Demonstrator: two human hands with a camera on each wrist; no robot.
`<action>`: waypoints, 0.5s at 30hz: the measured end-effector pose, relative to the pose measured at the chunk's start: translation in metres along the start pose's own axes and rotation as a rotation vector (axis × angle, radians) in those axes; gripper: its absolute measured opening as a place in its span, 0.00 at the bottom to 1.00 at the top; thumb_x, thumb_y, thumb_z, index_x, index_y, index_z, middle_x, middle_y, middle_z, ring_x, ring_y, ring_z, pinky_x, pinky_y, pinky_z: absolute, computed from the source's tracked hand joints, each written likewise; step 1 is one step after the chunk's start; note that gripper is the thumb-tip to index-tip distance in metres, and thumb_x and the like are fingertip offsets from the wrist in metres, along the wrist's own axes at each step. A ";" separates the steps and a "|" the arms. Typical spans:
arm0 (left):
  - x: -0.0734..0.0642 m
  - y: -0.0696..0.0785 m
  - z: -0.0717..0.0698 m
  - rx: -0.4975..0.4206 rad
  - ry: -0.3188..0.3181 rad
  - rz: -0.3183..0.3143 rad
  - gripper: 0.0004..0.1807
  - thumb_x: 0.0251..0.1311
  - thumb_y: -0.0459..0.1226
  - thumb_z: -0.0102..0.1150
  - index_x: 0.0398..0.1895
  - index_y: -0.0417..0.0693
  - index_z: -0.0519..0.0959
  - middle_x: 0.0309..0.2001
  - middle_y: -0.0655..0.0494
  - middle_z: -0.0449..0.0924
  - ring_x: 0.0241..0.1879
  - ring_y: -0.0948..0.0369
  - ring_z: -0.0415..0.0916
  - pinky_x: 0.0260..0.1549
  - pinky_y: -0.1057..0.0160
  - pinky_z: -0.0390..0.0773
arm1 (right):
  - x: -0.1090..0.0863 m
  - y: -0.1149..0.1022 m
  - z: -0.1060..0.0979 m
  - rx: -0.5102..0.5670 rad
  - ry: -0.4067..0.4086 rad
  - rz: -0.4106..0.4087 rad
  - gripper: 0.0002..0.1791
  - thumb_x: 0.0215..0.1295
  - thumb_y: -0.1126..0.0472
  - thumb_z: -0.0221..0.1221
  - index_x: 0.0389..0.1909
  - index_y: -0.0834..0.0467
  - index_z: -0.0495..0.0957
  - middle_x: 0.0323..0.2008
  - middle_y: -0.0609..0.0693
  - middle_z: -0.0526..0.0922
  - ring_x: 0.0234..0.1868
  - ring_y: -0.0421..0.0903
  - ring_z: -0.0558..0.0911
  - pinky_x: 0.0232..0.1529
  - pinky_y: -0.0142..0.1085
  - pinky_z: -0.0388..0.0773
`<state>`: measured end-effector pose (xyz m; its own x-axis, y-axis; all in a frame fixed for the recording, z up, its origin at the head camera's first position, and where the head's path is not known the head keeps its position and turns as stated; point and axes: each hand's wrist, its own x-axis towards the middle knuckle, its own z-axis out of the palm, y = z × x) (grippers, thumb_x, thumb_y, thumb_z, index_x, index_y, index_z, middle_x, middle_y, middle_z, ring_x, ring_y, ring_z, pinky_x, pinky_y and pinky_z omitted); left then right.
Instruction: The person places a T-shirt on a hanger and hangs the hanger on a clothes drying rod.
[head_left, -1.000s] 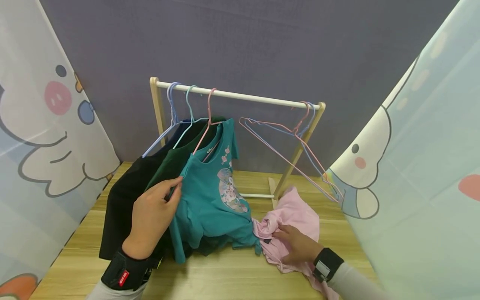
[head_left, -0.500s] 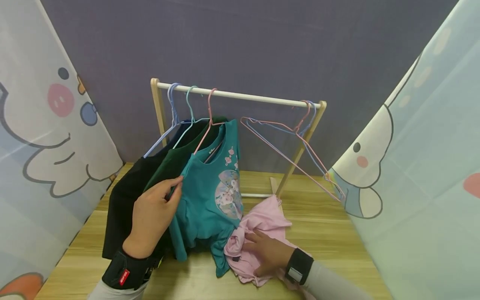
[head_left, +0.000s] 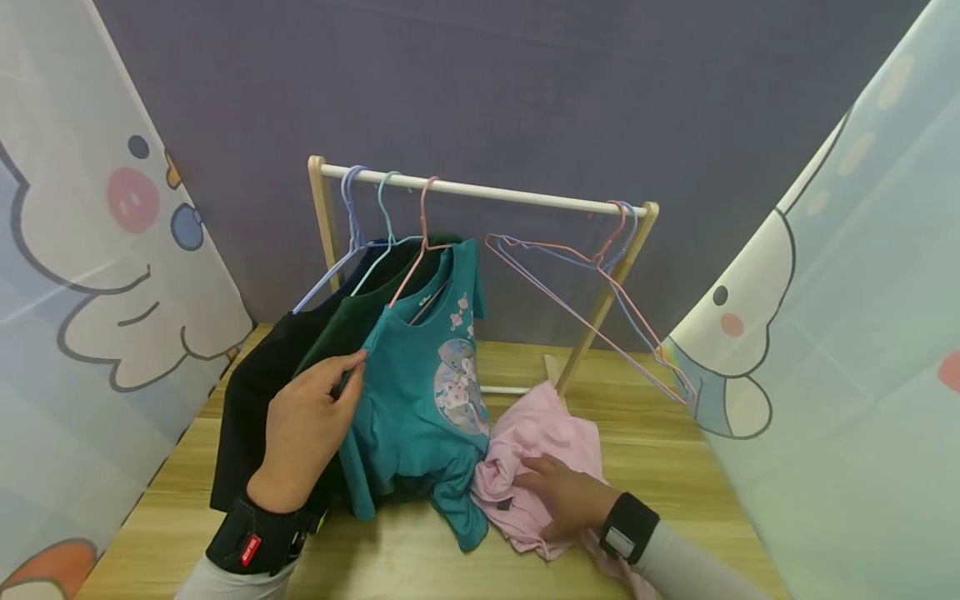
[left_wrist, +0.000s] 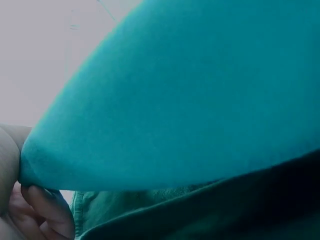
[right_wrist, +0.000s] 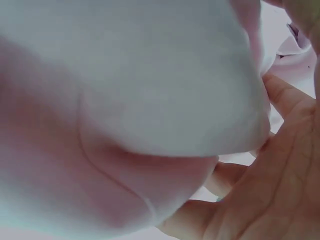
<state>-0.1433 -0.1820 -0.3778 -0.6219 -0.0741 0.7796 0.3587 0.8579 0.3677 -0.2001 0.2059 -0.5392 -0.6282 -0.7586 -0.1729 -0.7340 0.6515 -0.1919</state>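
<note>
A teal short-sleeved T-shirt with a printed front hangs on a pink hanger. My left hand pinches its sleeve edge between thumb and fingers; the left wrist view shows the teal cloth stretched from that pinch. On the table, a crumpled pink garment lies against the teal shirt's lower right side. My right hand grips its bunched cloth from above, fingers spread into the folds. In the right wrist view the fingertips are hidden behind the pale pink cloth.
A small clothes rack with a white rail stands on the wooden table. Dark garments hang behind the teal shirt, to its left. Two bare hangers, pink and blue, hang at the rail's right end. Printed cloth walls flank the sides.
My right hand moved left with the pink garment, then slightly back right. The teal shirt's hem, earlier drawn out to the right, hangs nearer the left. My left hand kept its pinch.
</note>
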 end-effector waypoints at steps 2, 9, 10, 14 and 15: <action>0.000 0.000 0.000 0.000 0.002 0.000 0.14 0.57 0.38 0.60 0.46 0.48 0.82 0.36 0.50 0.85 0.18 0.66 0.67 0.08 0.64 0.64 | -0.007 0.009 -0.003 0.009 0.007 0.029 0.47 0.34 0.46 0.70 0.63 0.37 0.64 0.68 0.52 0.59 0.65 0.60 0.58 0.41 0.54 0.79; 0.002 -0.001 0.001 0.004 -0.016 -0.008 0.14 0.57 0.39 0.60 0.47 0.50 0.82 0.36 0.51 0.85 0.17 0.66 0.65 0.08 0.65 0.64 | -0.018 0.029 -0.008 0.035 0.016 0.054 0.46 0.34 0.51 0.69 0.63 0.43 0.65 0.69 0.56 0.59 0.66 0.59 0.57 0.46 0.57 0.76; 0.002 -0.001 0.001 0.003 -0.018 -0.009 0.14 0.57 0.39 0.60 0.47 0.50 0.82 0.36 0.51 0.85 0.17 0.66 0.65 0.08 0.65 0.64 | -0.018 0.031 -0.008 0.034 0.019 0.057 0.46 0.35 0.51 0.69 0.63 0.43 0.65 0.69 0.56 0.59 0.66 0.58 0.57 0.47 0.57 0.76; 0.002 -0.002 0.001 0.006 -0.020 -0.013 0.14 0.57 0.40 0.60 0.47 0.50 0.82 0.36 0.51 0.85 0.16 0.66 0.64 0.07 0.65 0.62 | -0.017 0.034 -0.009 0.069 0.036 0.070 0.45 0.35 0.53 0.67 0.63 0.44 0.66 0.69 0.55 0.58 0.66 0.57 0.57 0.51 0.55 0.74; 0.002 -0.002 0.001 0.006 -0.020 -0.014 0.14 0.57 0.40 0.60 0.47 0.50 0.82 0.35 0.51 0.85 0.16 0.66 0.63 0.07 0.65 0.61 | -0.016 0.035 -0.008 0.079 0.035 0.072 0.45 0.36 0.53 0.67 0.63 0.44 0.66 0.69 0.54 0.58 0.66 0.57 0.56 0.51 0.54 0.73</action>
<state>-0.1462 -0.1829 -0.3775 -0.6409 -0.0764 0.7638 0.3451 0.8601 0.3756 -0.2177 0.2404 -0.5349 -0.6883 -0.7086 -0.1556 -0.6649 0.7019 -0.2555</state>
